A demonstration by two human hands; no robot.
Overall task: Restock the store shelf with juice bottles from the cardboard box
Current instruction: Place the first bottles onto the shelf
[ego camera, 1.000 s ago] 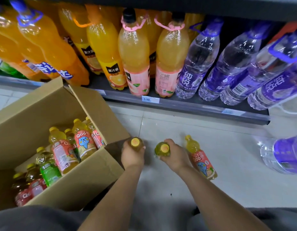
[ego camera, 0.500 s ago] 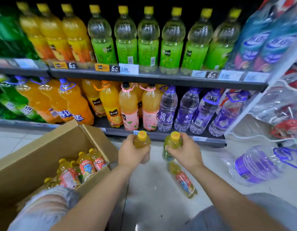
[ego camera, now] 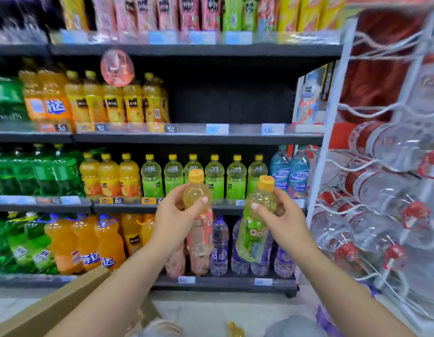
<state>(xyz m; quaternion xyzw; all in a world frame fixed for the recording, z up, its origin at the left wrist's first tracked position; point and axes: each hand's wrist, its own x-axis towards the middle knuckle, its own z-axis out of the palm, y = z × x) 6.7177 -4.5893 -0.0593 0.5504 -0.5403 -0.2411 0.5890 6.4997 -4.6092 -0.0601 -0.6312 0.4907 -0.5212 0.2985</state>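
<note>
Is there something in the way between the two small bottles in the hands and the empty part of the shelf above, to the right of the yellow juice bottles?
Nothing visible blocks it. The pink-label bottle in the left hand and the green-label bottle in the right hand are in open air before the shelves. The empty shelf space above is open at the front.

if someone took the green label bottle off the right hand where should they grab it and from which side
Grip the green-label bottle around its labelled lower body, coming from below and the left. The right hand already covers the shoulder under the yellow cap from the right, while the body hangs free beneath, roughly upright and slightly tilted. The left hand holds a pink-label bottle close alongside, so room is tight.
</note>
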